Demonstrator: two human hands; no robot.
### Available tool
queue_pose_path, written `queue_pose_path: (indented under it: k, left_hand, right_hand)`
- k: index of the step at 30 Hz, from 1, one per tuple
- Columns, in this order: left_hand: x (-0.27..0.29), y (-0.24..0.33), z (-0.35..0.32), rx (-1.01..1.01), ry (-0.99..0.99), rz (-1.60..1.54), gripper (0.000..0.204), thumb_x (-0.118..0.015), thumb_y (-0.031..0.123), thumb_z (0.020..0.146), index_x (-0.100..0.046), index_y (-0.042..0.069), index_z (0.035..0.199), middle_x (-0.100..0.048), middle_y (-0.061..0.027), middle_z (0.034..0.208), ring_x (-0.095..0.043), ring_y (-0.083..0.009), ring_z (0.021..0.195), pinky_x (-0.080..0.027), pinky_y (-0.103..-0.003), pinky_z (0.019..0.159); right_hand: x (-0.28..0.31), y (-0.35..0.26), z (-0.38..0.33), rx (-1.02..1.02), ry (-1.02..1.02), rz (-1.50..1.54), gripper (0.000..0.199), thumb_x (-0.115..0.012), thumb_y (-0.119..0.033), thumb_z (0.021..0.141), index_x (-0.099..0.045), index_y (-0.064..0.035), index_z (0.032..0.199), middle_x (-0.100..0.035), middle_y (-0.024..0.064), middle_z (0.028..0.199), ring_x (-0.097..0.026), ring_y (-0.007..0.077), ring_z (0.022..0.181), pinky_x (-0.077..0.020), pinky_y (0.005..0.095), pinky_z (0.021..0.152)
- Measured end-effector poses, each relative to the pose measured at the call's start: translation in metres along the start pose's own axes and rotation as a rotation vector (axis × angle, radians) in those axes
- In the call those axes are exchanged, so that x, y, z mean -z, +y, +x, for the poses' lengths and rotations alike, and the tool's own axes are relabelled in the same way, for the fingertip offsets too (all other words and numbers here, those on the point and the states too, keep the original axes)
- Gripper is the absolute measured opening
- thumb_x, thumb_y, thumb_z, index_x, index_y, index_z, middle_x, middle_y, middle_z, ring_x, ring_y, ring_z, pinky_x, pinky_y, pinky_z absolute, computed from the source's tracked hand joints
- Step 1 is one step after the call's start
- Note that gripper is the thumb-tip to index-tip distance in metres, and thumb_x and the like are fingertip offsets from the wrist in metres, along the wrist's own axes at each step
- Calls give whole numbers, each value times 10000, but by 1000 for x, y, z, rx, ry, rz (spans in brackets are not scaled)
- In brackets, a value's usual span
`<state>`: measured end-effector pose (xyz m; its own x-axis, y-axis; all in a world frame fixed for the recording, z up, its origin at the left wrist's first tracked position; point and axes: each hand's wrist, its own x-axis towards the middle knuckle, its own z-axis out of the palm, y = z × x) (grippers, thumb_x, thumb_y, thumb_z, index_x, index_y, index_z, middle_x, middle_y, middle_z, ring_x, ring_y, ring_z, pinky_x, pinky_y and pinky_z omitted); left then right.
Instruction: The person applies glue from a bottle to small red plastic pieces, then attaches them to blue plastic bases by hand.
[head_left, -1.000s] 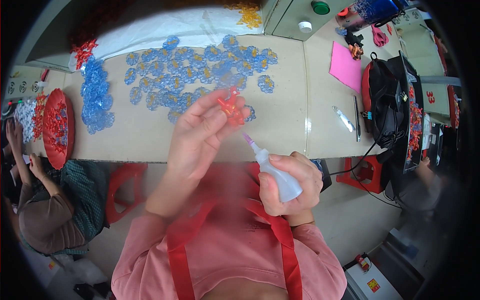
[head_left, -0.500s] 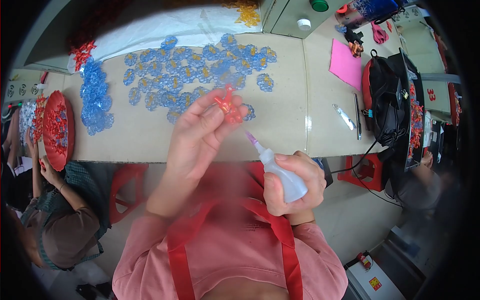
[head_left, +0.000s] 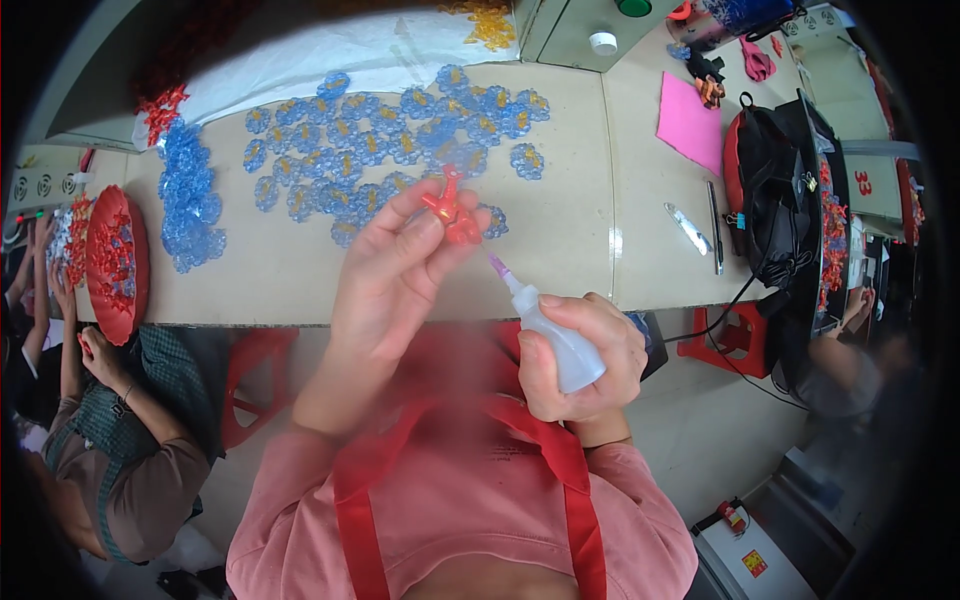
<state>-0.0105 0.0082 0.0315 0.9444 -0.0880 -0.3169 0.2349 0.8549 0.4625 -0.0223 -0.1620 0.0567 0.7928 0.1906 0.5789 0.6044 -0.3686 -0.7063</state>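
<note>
My left hand (head_left: 395, 250) pinches a small translucent red figurine (head_left: 455, 213) between thumb and fingers, above the table's near half. In my right hand (head_left: 590, 350) is a white squeeze bottle (head_left: 562, 345) with a thin purple nozzle (head_left: 500, 268). The tip of the nozzle points up at the figurine's lower edge, very close to it; whether they touch I cannot tell. Just beyond my left hand lie many clear blue flower-shaped pieces (head_left: 345, 160) with yellow centres, spread over the table (head_left: 560, 230).
A pile of blue pieces (head_left: 187, 215) lies at the left, near red pieces (head_left: 163, 110). Further left, a person beside a red tray (head_left: 140, 265) works. To the right are a pink sheet (head_left: 690, 122), a box cutter (head_left: 687, 230), a pen (head_left: 715, 225) and a black bag (head_left: 770, 200).
My right hand and the bottle have shifted slightly left and up, bringing the nozzle closer to the figurine. The figurine has turned slightly in my left hand.
</note>
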Motion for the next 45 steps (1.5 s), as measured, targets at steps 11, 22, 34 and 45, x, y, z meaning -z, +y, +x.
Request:
queue_pose_path:
  k: [11, 22, 34, 45]
  left_hand:
    - [4, 2, 4, -13, 13, -6, 313, -448, 21, 867, -431, -22, 1177, -490, -203, 1152, -527, -283, 1049, -487, -313, 869]
    - [32, 27, 11, -105, 143, -139, 303, -510, 121, 869, -472, -65, 1105, -535, -170, 1086, -542, -233, 1007, -449, -287, 902]
    - [37, 18, 5, -14, 113, -166, 357, -442, 61, 889, -368, -58, 1217, -485, -204, 1157, -517, -280, 1064, -477, -301, 892]
    - [25, 7, 9, 32, 105, -42, 306, -494, 68, 863, -455, -26, 1152, -529, -150, 1104, -545, -247, 1020, -481, -281, 857]
  right_hand:
    - [-1, 3, -9, -180, 64, 35, 343, -671, -13, 624, -571, 20, 950, -606, 100, 700, -565, 168, 520, -437, 238, 467]
    - [-32, 66, -6, -839, -80, 341, 264, -638, -13, 699, -464, -39, 896, -539, 73, 801, -570, 161, 691, -476, 279, 605]
    - [-34, 63, 20, -290, -448, -355, 314, -684, -63, 627, -596, -82, 928, -596, 87, 840, -606, 246, 708, -489, 335, 599]
    - [-21, 68, 10, -264, -285, -366, 306, -722, -65, 615, -630, -58, 906, -602, 94, 845, -610, 218, 681, -498, 296, 613]
